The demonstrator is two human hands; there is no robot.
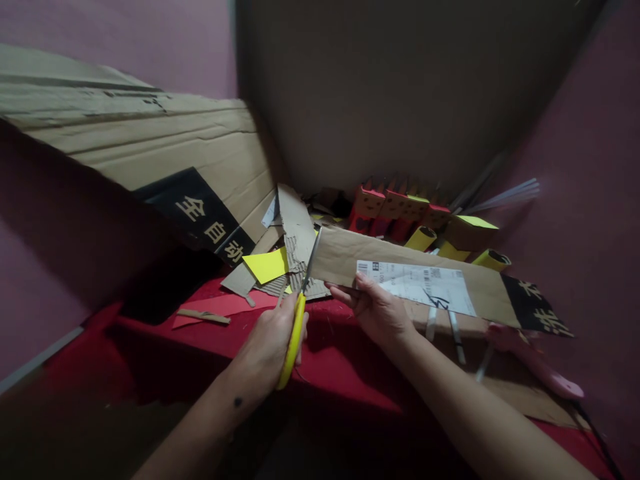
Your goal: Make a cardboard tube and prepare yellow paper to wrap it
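Observation:
My left hand (275, 340) is closed around the yellow handle of a pair of scissors (291, 343). The blades point up and away, lying against the left end of a long cardboard strip (340, 250). My right hand (377, 310) grips that strip by its near edge, thumb on top and fingers underneath. A white shipping label (415, 283) with a handwritten mark is stuck on the strip, and its right end is black with printed characters. Whether the blades are parted around the cardboard is hard to make out.
A large cardboard sheet (150, 140) leans at the left. Cardboard scraps (299, 230) and yellow paper (266, 265) lie on the red cloth (330, 347). Behind the strip stand red-and-brown boxes (369, 203) and yellow tubes (421, 238). A pink glue gun (535, 363) with a cord rests at right.

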